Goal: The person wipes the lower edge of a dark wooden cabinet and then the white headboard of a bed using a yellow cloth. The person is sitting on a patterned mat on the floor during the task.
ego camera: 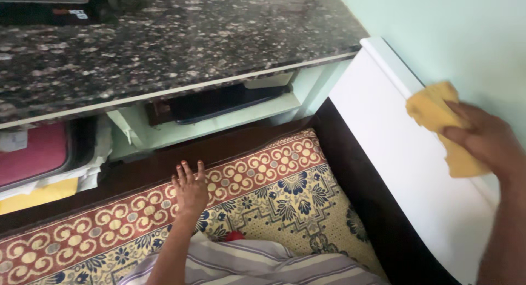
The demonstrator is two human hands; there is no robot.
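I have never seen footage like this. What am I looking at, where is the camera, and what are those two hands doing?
There is no machine here. A person wears a camera on the head, so the one picture looks down at that person's own arms. The left hand rests flat, fingers spread, on a patterned mat with red scroll borders and blue flowers. The right hand grips a folded yellow cloth and presses it against a white panel beside the pale green wall. Above the mat runs a speckled dark stone countertop, with shelves under it holding a dark tray and a red flat item. Striped fabric, probably the person's clothing, shows at the bottom edge.
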